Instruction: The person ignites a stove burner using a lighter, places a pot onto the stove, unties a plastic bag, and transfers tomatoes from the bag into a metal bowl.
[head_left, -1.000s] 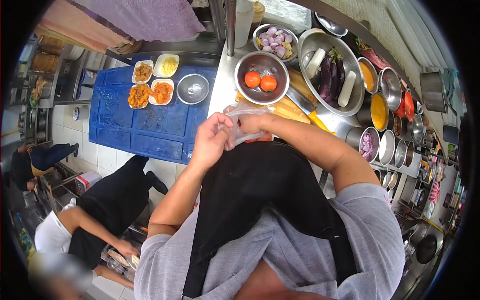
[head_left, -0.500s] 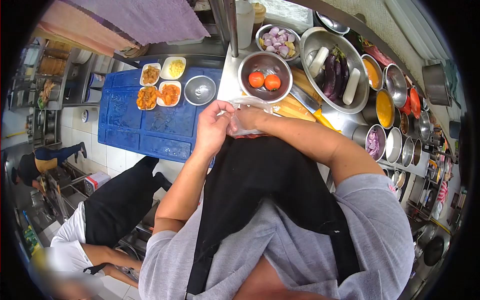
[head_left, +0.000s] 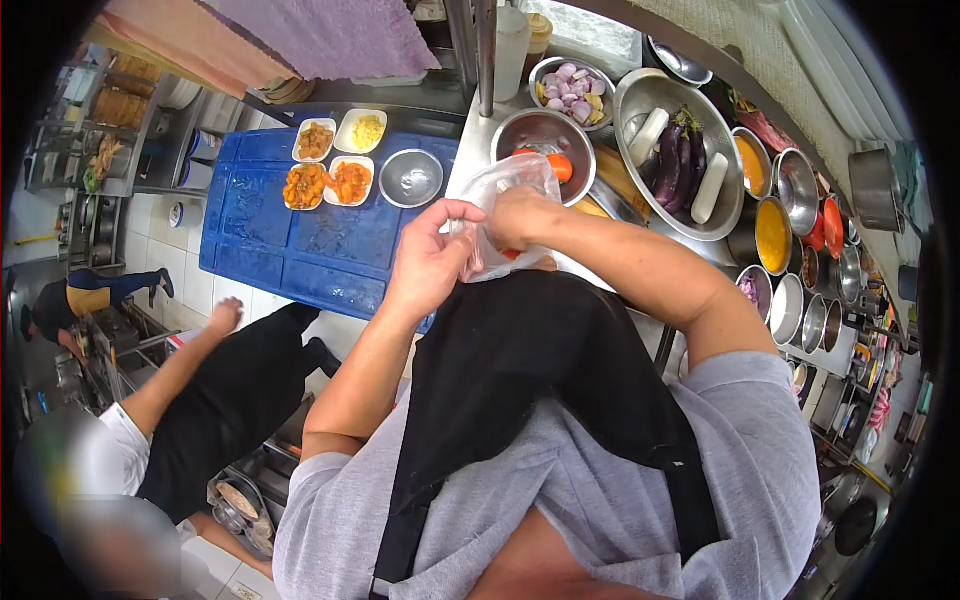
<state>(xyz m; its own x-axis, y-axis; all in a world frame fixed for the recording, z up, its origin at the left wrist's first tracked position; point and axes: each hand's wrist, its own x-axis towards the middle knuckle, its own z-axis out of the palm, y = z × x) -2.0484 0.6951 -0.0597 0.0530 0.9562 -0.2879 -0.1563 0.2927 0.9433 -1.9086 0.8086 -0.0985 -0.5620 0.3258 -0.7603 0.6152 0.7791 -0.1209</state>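
A clear plastic bag (head_left: 540, 172) with something red in its lower part is between my hands, close to my black apron (head_left: 480, 370). My left hand (head_left: 432, 250) pinches the bag's near-left edge between thumb and fingers. My right hand (head_left: 522, 215) reaches into the bag's mouth, and its fingers are hidden there. Just beyond the bag stands a steel bowl (head_left: 510, 130) with red tomatoes (head_left: 560, 168), partly covered by the raised plastic. To the right of my right hand a knife (head_left: 618, 203) lies over a wooden board, its handle hidden behind my forearm.
Small white dishes of cut food (head_left: 350, 182) and a metal bowl (head_left: 411, 178) sit on a blue surface (head_left: 265, 245). Right are a bowl of peeled onions (head_left: 572, 92), a colander (head_left: 628, 105) with eggplants (head_left: 682, 165), and several pots. Other people (head_left: 215, 410) work at lower left.
The bag's mouth has risen and spread, now covering part of the tomato bowl. My right hand has gone deeper into it. The nearby person at left has raised an arm.
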